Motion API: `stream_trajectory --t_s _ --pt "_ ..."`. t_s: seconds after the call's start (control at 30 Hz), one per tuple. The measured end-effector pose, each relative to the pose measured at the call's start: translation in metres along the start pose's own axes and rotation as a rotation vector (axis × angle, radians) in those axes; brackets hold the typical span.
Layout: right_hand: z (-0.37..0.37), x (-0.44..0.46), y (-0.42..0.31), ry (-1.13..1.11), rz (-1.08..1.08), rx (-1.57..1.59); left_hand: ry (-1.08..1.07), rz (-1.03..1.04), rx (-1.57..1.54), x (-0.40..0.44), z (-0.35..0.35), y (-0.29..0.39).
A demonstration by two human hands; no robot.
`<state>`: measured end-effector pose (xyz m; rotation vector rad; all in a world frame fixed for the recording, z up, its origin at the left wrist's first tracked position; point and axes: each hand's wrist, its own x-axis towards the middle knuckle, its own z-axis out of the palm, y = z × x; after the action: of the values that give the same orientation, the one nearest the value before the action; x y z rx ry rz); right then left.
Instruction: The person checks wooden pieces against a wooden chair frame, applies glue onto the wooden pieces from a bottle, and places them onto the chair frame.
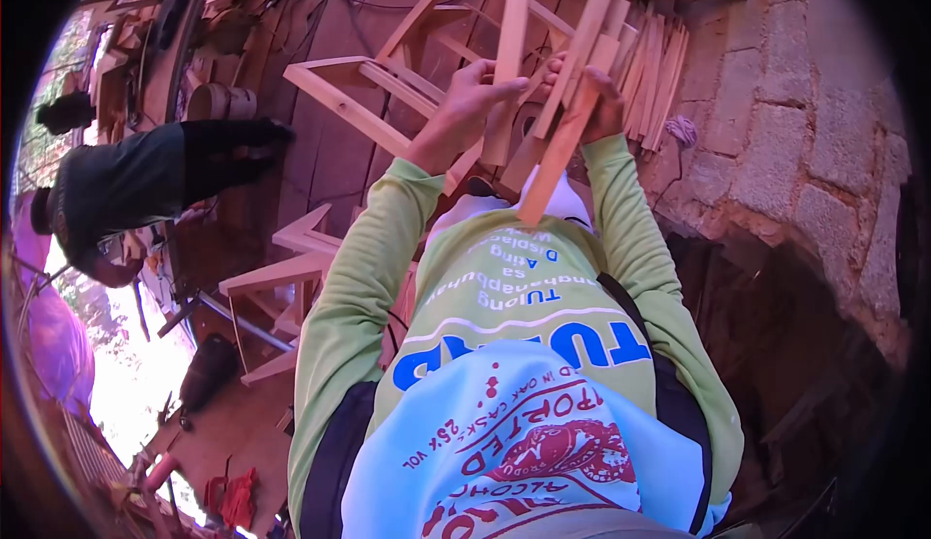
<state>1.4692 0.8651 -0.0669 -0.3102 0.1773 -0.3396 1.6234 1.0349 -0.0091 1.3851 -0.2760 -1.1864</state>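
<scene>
My left hand (464,112) is closed on a pale wooden slat (514,30), which stands nearly lengthwise in front of me. Beside it, my right hand (603,104) grips several wooden slats (572,117) bunched together and slightly tilted. The lower end of one reaches down to my shirt front. Where the fingers wrap behind the wood, they are partly hidden. An open wooden frame (354,107) lies just past my left wrist, and another wooden frame (427,15) is behind it.
A stack of thin wooden strips (659,78) lies right of my hands, near a concrete block wall (771,131). More wooden frames (281,282) stand at my left. A person in dark clothes (126,180) bends farther left. Cords (359,5) cross the floor planks.
</scene>
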Motion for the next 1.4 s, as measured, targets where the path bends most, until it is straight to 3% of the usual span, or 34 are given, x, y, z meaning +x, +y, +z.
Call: stream_trajectory --t_s 0.3,0.37,0.53,0.63,0.73,0.87,0.97,1.1,1.33,1.4 --pt "0.008 -0.009 -0.020 0.053 -0.076 -0.102 0.044 0.040 0.008 0.008 0.017 0.013" --pt "0.005 -0.008 -0.025 0.014 -0.067 -0.143 0.003 0.112 -0.038 0.018 0.016 0.003" --pt "0.016 -0.007 -0.031 -0.054 -0.060 -0.044 -0.052 0.074 -0.090 0.029 0.011 0.003" --pt "0.015 -0.006 -0.035 -0.086 -0.065 -0.073 0.018 0.106 0.191 0.028 0.015 0.015" --pt "0.013 -0.006 -0.039 -0.120 -0.059 -0.039 0.135 0.137 0.195 0.015 0.035 0.045" --pt "0.015 -0.005 -0.045 -0.115 -0.050 -0.026 0.104 0.274 -0.057 0.015 0.052 0.066" --pt "0.015 -0.008 -0.046 -0.103 -0.043 -0.032 -0.010 0.233 0.240 0.032 0.037 0.056" --pt "0.019 -0.012 -0.049 -0.108 -0.039 -0.066 0.003 0.106 0.180 0.033 0.047 0.057" --pt "0.016 -0.005 -0.049 -0.081 -0.032 -0.147 -0.071 0.416 0.239 0.064 0.067 0.074" --pt "0.012 -0.001 -0.050 -0.046 -0.003 -0.150 -0.152 0.244 0.282 0.073 0.078 0.083"
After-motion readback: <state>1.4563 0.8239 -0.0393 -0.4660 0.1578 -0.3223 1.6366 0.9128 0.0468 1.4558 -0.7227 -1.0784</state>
